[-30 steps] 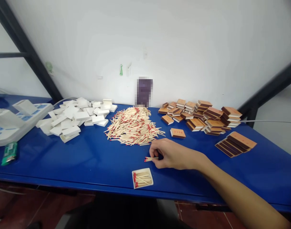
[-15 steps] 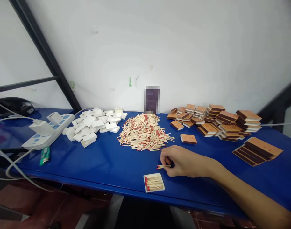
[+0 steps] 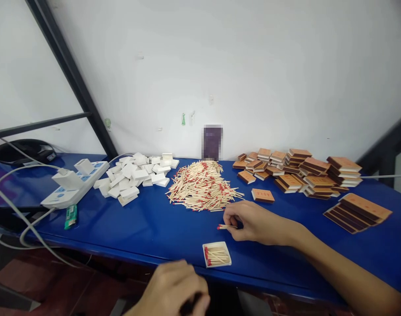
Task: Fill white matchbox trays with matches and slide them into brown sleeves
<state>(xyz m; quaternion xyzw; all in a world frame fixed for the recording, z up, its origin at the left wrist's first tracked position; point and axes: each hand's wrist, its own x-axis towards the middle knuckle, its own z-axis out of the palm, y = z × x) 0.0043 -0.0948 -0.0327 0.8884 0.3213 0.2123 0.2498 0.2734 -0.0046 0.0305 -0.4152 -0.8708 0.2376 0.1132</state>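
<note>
Near the middle of the blue table, my right hand pinches a few red-tipped matches between thumb and fingers, their heads pointing left. Just below it lies a white matchbox tray, partly filled with matches whose heads are at the left. My left hand is at the table's front edge, left of and below the tray. Its fingers are loosely curled, and nothing shows in them. Behind my right hand rises a large heap of loose matches.
White empty trays are piled left of the heap. Orange-brown matchbox sleeves stand in stacks at the right, with one lying apart. A power strip with cables and a green packet are at the left.
My left hand has come into view from below, beside the tray. My right hand stays nearly in place with its matches. The view has shifted slightly.
</note>
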